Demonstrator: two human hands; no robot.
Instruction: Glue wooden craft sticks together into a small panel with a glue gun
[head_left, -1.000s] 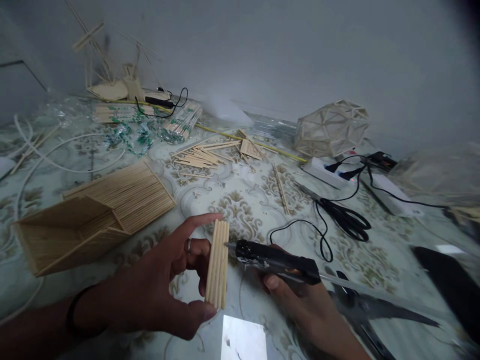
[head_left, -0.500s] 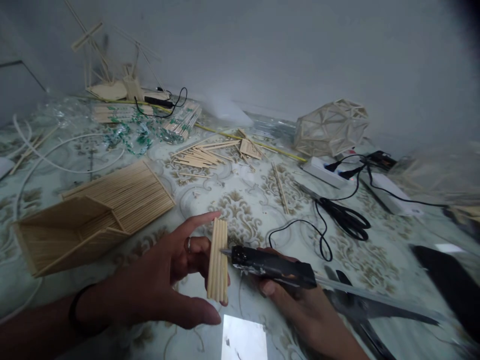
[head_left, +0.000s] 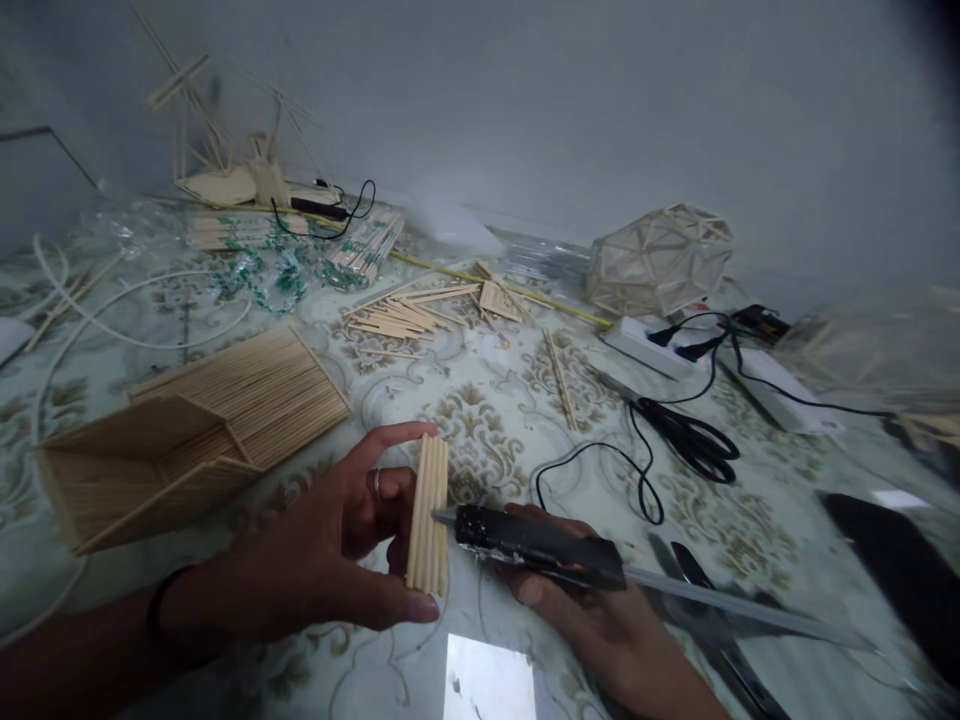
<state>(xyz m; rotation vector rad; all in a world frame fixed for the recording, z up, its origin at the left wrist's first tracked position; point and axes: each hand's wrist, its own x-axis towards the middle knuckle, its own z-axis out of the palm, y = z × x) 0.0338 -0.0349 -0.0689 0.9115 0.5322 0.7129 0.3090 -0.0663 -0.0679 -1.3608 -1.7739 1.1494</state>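
Note:
My left hand grips a small panel of wooden sticks by its ends, forefinger at the top and thumb at the bottom. The sticks lie side by side, upright in view. My right hand is closed round a black hot glue gun, with a clear glue stick jutting from its back. The nozzle points left and meets the panel's face near its middle. To the left lies a box-like structure of sticks with an open compartment at its near end.
Loose sticks lie mid-table, with wrapped stick bundles behind them. On the right are black-handled scissors, a power strip, a black cutting tool and a dark flat object. A geometric stick frame stands by the wall.
The panel has shifted slightly left, and my left thumb has closed onto its lower end. The glue gun has moved a little left and down with its nozzle still at the panel.

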